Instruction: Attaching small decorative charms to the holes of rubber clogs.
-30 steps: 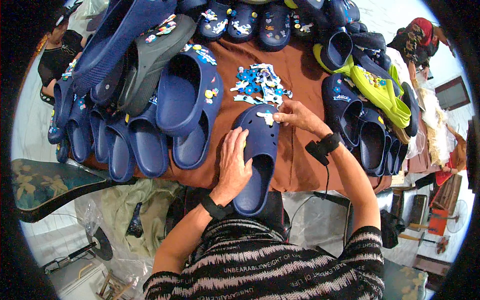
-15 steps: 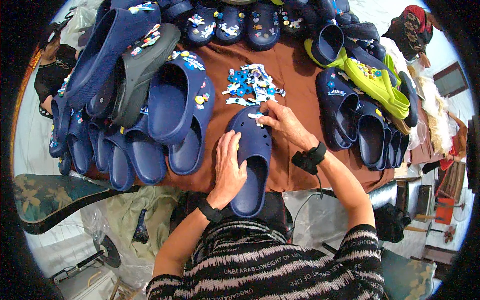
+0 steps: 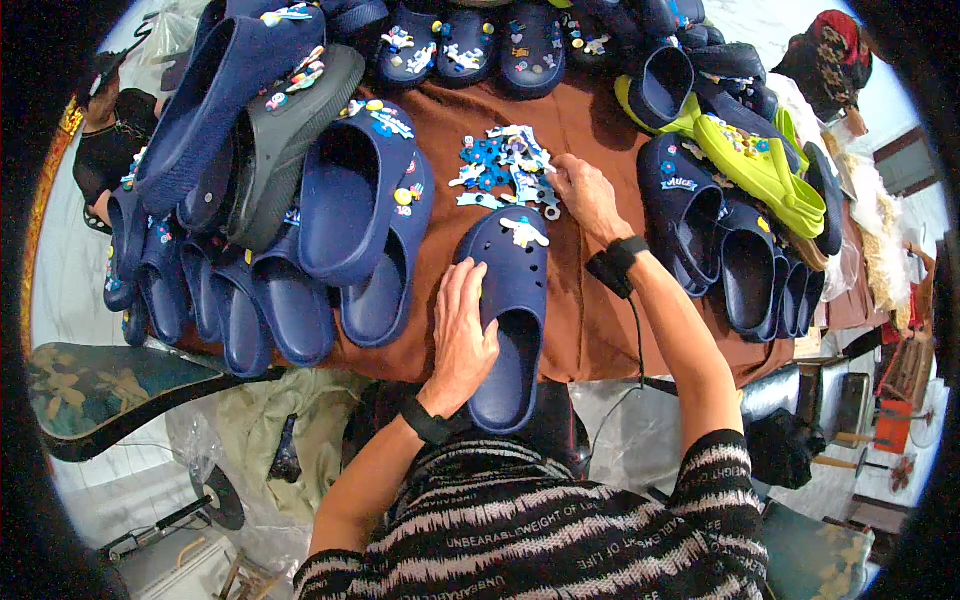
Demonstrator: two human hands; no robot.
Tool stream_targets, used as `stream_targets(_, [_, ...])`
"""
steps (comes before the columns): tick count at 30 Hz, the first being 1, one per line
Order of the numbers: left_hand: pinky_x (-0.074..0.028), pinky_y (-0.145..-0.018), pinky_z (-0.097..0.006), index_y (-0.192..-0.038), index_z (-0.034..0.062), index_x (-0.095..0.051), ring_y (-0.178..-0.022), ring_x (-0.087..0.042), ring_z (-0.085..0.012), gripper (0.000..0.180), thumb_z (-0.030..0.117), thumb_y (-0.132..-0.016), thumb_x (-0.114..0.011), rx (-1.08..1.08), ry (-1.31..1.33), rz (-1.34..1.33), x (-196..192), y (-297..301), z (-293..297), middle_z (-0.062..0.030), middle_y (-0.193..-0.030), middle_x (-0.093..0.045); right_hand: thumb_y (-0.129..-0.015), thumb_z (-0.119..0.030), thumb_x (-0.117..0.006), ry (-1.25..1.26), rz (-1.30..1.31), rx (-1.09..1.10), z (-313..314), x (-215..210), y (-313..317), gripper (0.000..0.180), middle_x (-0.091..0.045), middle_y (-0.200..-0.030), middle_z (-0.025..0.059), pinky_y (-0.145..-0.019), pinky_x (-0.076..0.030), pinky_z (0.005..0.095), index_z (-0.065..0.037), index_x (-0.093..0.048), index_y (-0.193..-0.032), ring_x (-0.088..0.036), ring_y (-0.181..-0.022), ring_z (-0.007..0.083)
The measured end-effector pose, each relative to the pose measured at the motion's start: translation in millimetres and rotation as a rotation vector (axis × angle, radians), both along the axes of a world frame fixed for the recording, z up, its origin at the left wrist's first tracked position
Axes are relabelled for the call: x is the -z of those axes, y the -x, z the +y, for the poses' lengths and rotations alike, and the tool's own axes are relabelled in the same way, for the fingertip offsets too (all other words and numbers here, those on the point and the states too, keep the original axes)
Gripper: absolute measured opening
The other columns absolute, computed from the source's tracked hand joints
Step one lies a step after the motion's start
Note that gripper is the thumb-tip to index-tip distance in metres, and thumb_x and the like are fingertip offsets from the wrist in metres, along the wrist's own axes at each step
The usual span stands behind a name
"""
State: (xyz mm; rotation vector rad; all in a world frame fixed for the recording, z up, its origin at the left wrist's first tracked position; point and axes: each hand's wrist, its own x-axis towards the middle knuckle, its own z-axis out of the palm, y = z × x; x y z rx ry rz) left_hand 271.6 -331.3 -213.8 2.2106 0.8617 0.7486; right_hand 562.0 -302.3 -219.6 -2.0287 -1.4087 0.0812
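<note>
Head view, where the black-and-white patterned shirt fills the near edge; beyond it the left hand is where it was half a second ago, fingers laid along the left side of the navy clog and thumb bent over toward its foot opening, so that the grip is closed on the shoe; the clog lies just right of that palm, its heel reaching past the near edge of the brown cloth and its toe pointing away; on the toe sits a white charm, which the earlier frame showed under the other hand's fingers and which is now uncovered; the right hand has moved off it, farther out, to the right edge of the pile of charms, blue and white, just beyond the toe; its thumb and fingertips are drawn near each other there, though I cannot tell whether they pinch a piece; farther out to the sides stand a dark grey clog on the left and a lime-green clog on the right; farthest across the cloth is a row of decorated clogs.
</note>
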Motion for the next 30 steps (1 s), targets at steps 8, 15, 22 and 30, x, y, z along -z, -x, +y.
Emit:
stream_targets(8, [-0.027, -0.119, -0.045, -0.143, 0.0026, -0.041, -0.141, -0.034, -0.0389, 0.073, -0.008, -0.074, -0.063, 0.003, -0.019, 0.015, -2, 0, 0, -0.02, -0.149, -0.039, -0.086, -0.025, -0.071, 0.168, -0.047, 0.035, 5, 0, 6, 0.025, -0.067, -0.096, 0.0183, -0.078, -0.051, 0.0465, -0.003, -0.063, -0.096, -0.066, -0.092, 0.0368])
stream_targets(15, [-0.027, -0.118, -0.045, -0.143, 0.0039, -0.041, -0.14, -0.034, -0.0388, 0.073, -0.008, -0.075, -0.063, -0.003, -0.002, 0.023, -2, 1, 1, -0.0196, -0.148, -0.039, -0.091, -0.02, -0.071, 0.061, 0.684, -0.141, -33, -13, 13, 0.02, -0.064, -0.077, 0.0023, -0.063, -0.048, 0.0285, -0.002, -0.063, -0.09, -0.058, -0.065, 0.0108])
stream_targets(22, [-0.028, -0.118, -0.045, -0.143, 0.0039, -0.042, -0.14, -0.034, -0.0384, 0.074, -0.009, -0.074, -0.065, -0.001, 0.02, 0.001, -2, 0, 1, -0.019, -0.148, -0.039, -0.094, -0.022, -0.069, 0.186, 0.964, -0.311, -70, -28, 47, 0.02, -0.063, -0.08, -0.0004, -0.064, -0.048, 0.0245, -0.002, -0.066, -0.092, -0.056, -0.069, 0.0077])
stream_targets(30, [-0.028, -0.118, -0.045, -0.142, 0.0039, -0.042, -0.141, -0.033, -0.0386, 0.073, -0.009, -0.073, -0.065, 0.003, 0.022, 0.019, -2, -2, 0, -0.019, -0.149, -0.038, -0.087, -0.025, -0.073, 0.333, 0.501, -0.335, -57, -43, 44, 0.025, -0.07, -0.081, 0.0102, -0.074, -0.052, 0.0363, -0.002, -0.071, -0.095, -0.066, -0.078, 0.0219])
